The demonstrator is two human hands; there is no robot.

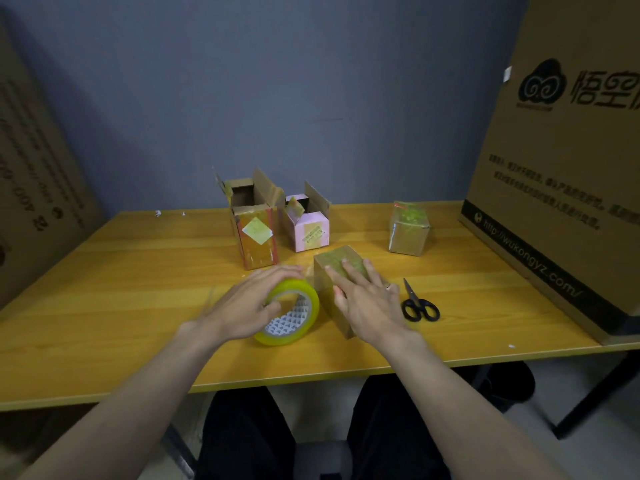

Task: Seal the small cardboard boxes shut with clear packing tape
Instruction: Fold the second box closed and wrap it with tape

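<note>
A small closed cardboard box [329, 271] sits in the middle of the yellow table [121, 306]. My right hand [367, 299] lies flat on its top with straight fingers. My left hand [249, 303] grips a roll of clear yellowish packing tape [298, 317] standing on edge just left of that box. Behind stand two boxes with open flaps: a brown one [256, 233] and a pink one [310, 226]. A taped, closed box [408, 226] sits at the back right.
Black scissors [419, 304] lie on the table right of my right hand. A very large printed carton [561, 161] takes up the table's right side. Another big carton [31, 188] leans at the left. My legs show below the front edge.
</note>
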